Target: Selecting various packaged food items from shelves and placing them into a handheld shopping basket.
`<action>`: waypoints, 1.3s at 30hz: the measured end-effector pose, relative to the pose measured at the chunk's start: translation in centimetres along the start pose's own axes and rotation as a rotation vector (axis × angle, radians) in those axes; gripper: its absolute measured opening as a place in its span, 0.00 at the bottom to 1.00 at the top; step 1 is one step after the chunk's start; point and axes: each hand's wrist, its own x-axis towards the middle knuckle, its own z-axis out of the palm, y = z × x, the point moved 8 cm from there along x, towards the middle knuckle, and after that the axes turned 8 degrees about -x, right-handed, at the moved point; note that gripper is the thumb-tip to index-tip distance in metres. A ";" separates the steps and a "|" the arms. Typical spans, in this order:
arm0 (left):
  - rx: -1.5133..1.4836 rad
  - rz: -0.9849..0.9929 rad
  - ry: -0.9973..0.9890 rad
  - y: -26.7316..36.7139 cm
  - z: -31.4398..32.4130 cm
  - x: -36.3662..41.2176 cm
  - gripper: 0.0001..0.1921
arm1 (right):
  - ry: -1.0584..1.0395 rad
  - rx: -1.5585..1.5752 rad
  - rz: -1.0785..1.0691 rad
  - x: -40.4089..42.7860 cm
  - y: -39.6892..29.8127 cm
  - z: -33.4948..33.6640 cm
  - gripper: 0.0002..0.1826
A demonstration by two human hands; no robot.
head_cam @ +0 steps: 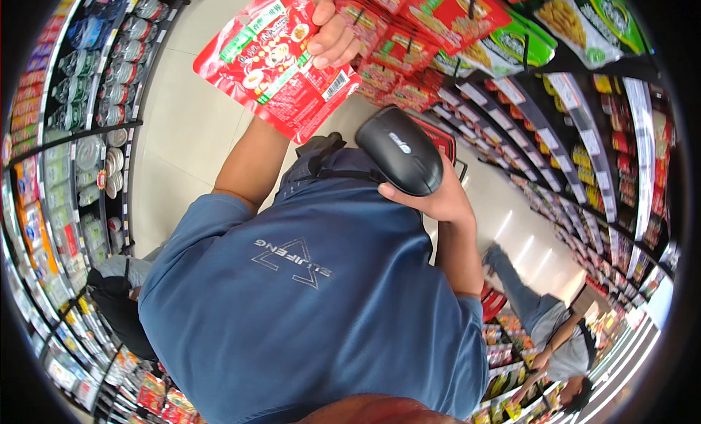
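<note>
My left hand (334,38) grips a red plastic food pouch (274,68) by its upper right edge, its fingers across the printed face. The pouch is tilted. It bears writing, food pictures and a barcode near its lower right corner. My right hand (446,202) holds a black handheld barcode scanner (402,150), with the thumb along its near side. The scanner's broad end points up toward the hanging packets, just right of the pouch's lower corner. A narrow gap shows between scanner and pouch in the picture.
Red packets (408,49) and green-and-white bags (594,27) hang on hooks ahead. Stocked shelves (547,139) with price tags run along the right. Bottled water (131,51) fills shelves at the left. One person (558,336) stands lower right, another (118,298) lower left.
</note>
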 end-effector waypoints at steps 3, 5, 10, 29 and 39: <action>-0.014 -0.117 -0.042 -2.9 -1.2 -0.6 0.14 | -0.003 0.009 -0.003 -0.2 0.1 0.7 0.26; 0.050 -0.163 -0.073 -4.4 -2.2 -1.4 0.13 | 0.023 0.021 0.080 -1.0 1.8 0.4 0.27; 0.825 -0.271 0.751 -7.2 -8.5 -8.8 0.16 | 0.247 0.244 0.196 -5.5 6.9 -1.3 0.29; 1.604 -1.066 0.740 -24.6 -24.9 -26.2 0.26 | 0.661 0.489 0.444 -17.3 14.8 0.4 0.20; 1.897 -1.682 0.398 -9.9 -25.7 -43.6 0.24 | 0.572 0.471 0.283 -17.2 16.4 -2.6 0.16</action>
